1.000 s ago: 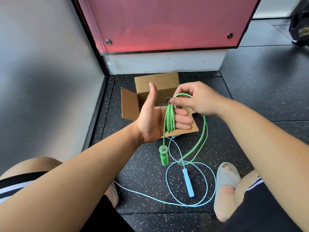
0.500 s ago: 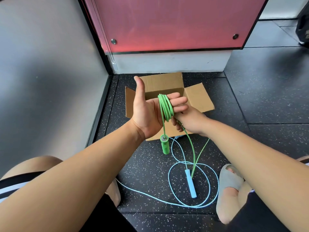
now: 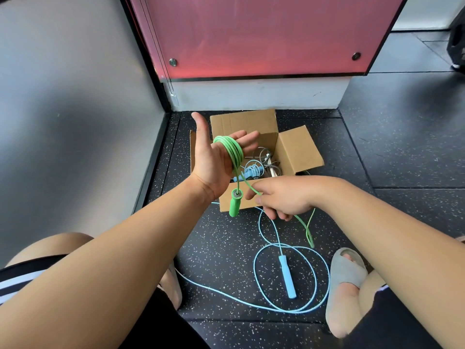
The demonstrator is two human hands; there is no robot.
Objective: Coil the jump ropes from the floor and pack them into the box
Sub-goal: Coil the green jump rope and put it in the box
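View from the person's own head, looking down at a black speckled rubber floor. A thin green jump rope is midway through being coiled. The left hand is raised, palm toward the camera, with fingers straight and thumb up. Several turns of the green cord are wound around its fingers, and a green cylindrical handle dangles from the coil beside the wrist. The right hand, lower and to the right, pinches the free run of the same cord between thumb and forefinger, near the coil. Past that grip the cord drops to the floor and doubles back in a narrow loop. The rope's second handle is not in view. Behind both hands stands an open brown cardboard box with its flaps spread, holding a tangle of blue and grey ropes. A light blue jump rope lies uncoiled in loose loops on the floor in front of the box, near a foot in a grey slipper. The next move probably calls for the right hand to carry the cord up and over the left fingers for another turn. It should stay taut so the turns do not slide off, until the slack is used up and the bundle can go into the box.
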